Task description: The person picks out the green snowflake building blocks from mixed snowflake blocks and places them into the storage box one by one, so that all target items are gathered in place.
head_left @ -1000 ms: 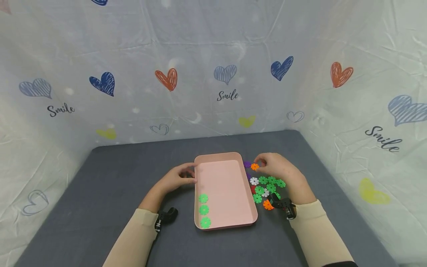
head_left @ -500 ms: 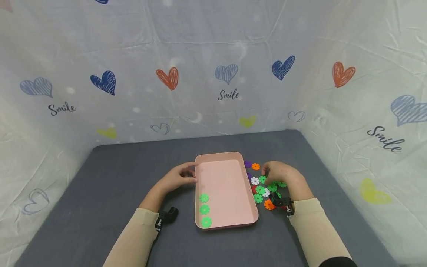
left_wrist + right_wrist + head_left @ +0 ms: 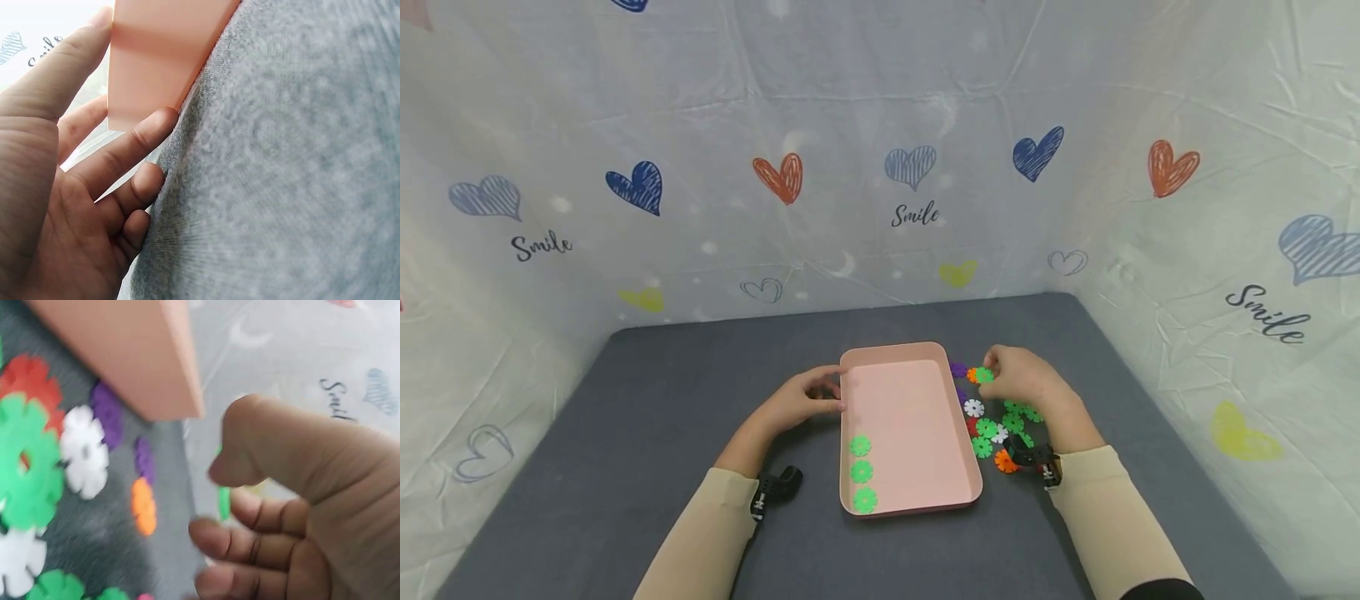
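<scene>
The pink tray (image 3: 898, 417) lies lengthwise on the grey desk (image 3: 700, 467), right between the person's arms, and I take that spot to be chosen so both hands can get at it. The left hand (image 3: 793, 400) sits at the tray's left wall with its fingers loosely bent and thumb and fingers spread apart, touching the wall and rim rather than clenching it — a light touch, probably meant to keep the tray from sliding.

The right hand (image 3: 1022, 373) pinches a green flower piece (image 3: 985, 376) between thumb and finger, beyond the tray's right wall, toward the far end. From the right wrist the piece shows edge-on and up off the desk; holding it by the rim likely leaves most of it free. From the head it overlaps an orange piece (image 3: 972, 375), though the wrist view shows the two apart. A purple piece (image 3: 958, 370) lies just left of that orange one.

Nearer, a loose heap of green, white and red pieces, with another orange piece (image 3: 1006, 462) at its near side, spreads under the right forearm — handy, I'd guess, for that arm. Inside the tray, three green pieces (image 3: 861, 472) form a column along the left wall, toward the near corner; the wall seems to serve as their guide.
</scene>
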`<act>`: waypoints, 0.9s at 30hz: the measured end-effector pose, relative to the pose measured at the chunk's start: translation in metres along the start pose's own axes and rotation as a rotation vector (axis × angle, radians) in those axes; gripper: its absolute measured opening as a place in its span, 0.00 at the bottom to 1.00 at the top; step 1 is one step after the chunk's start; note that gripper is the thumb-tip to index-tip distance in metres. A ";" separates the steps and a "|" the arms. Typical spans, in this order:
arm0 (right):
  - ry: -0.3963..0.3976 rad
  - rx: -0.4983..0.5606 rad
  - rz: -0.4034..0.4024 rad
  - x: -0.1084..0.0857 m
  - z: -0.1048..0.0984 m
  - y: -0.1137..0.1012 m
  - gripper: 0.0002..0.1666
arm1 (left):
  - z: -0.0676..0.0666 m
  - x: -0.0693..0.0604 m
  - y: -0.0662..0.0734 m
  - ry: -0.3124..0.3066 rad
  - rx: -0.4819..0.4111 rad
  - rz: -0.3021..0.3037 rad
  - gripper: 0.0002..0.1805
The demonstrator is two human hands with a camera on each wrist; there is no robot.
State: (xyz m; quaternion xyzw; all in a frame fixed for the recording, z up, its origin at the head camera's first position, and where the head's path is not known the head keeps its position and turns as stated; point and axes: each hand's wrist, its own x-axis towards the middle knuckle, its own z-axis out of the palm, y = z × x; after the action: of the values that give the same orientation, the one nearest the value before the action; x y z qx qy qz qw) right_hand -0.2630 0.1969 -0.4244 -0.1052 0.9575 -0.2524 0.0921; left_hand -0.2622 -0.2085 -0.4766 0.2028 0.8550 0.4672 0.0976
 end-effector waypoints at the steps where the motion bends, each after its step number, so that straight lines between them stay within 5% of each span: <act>1: 0.008 0.039 -0.017 -0.001 -0.001 -0.002 0.24 | 0.000 0.000 0.000 -0.001 0.001 0.002 0.38; 12: 0.005 0.447 -0.185 -0.010 -0.010 -0.040 0.28 | 0.000 0.000 -0.001 -0.002 -0.001 0.008 0.38; 21: -0.146 0.526 -0.270 0.009 0.008 -0.094 0.25 | -0.002 -0.002 -0.003 0.015 -0.005 0.009 0.38; 27: -0.201 0.456 -0.264 0.021 0.023 -0.117 0.21 | 0.001 0.001 -0.001 0.004 -0.009 -0.002 0.37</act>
State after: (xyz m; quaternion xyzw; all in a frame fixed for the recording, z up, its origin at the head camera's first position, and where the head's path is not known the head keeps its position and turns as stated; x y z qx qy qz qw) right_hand -0.2602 0.0819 -0.3881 -0.2302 0.8400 -0.4594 0.1741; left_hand -0.2629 -0.2082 -0.4783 0.2006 0.8532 0.4716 0.0972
